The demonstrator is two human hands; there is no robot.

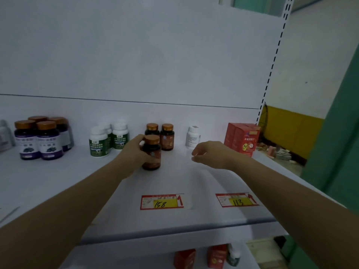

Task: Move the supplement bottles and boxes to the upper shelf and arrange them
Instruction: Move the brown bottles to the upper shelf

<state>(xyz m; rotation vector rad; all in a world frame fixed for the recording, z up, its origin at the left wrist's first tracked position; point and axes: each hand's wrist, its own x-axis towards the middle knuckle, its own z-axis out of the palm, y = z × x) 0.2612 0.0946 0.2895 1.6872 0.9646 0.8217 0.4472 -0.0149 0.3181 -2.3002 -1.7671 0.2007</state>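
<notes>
My left hand (136,152) grips a brown bottle with a copper cap (152,153) that stands on the upper shelf (58,181), in front of two matching brown bottles (161,135). My right hand (208,154) hovers above the shelf to the right, fingers loosely curled and holding nothing. A white bottle (192,136) stands just behind it, and red boxes (242,138) stand at the far right. Green-labelled white bottles (107,140) and purple-labelled dark bottles (40,138) stand to the left.
Two price tags, 158 (161,201) and 113 (237,199), lie near the shelf's front edge. On the lower shelf, red boxes (200,257) and a small bottle (234,254) show. A slotted upright (272,70) bounds the shelf on the right.
</notes>
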